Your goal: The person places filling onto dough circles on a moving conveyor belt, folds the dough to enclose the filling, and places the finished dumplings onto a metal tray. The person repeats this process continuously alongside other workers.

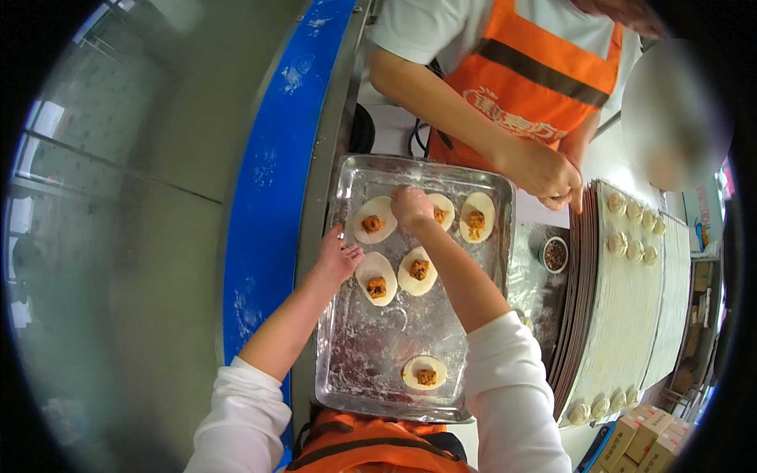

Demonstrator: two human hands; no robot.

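Several flat dough wrappers, each with a lump of orange-brown filling, lie on a floured metal tray (410, 347). My right hand (412, 206) is over the tray's far part, fingers curled down between the far-left wrapper (374, 219) and the far-middle wrapper (443, 210); its fingertips are hidden, and what they grip cannot be seen. Over the tray's left rim, my left hand (339, 254) has its fingers apart, beside the left wrapper (376, 278). Another wrapper (417, 270) sits under my right forearm. One wrapper (425, 372) lies alone near the tray's front edge.
A blue, flour-dusted belt (272, 181) runs along the left. Across the tray stands a co-worker in an orange apron (528, 71), hands (552, 175) together. To the right are a small bowl (554, 255) and stacked boards (619, 307) bearing shaped buns. Cardboard boxes (643, 437) sit lower right.
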